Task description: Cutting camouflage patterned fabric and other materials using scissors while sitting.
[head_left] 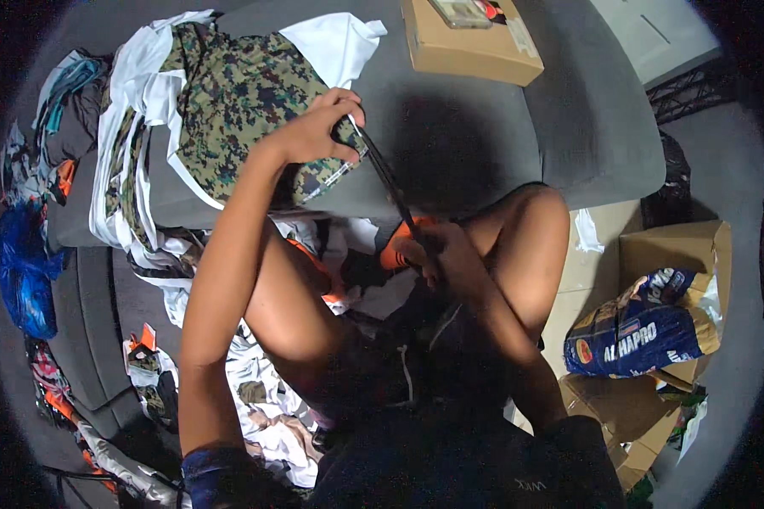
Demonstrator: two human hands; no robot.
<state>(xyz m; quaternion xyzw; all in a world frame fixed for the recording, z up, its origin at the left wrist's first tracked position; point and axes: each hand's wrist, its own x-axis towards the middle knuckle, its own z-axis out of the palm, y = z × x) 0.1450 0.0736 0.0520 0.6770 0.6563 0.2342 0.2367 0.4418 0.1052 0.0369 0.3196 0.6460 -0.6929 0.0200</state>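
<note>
A long dark strip [388,176], its kind unclear, is stretched between my two hands over the edge of the grey couch. My left hand [318,131] pinches its upper end between thumb and fingers, where a thin white edge shows. Lower down, in front of my knees, my right hand [452,261] is closed around the other end, which disappears into the palm. Under my left hand lies a green camouflage cloth [238,102] with white fabric [335,42] around it. Beside my right hand is an orange piece with dark stripes [396,246].
A closed cardboard box [471,55] with a phone-like object [463,13] on top stands on the grey couch [586,110]. An open carton [671,246] with a blue bag [632,335] is at the right. Cloth scraps [267,407] and a blue plastic bag [25,271] lie left.
</note>
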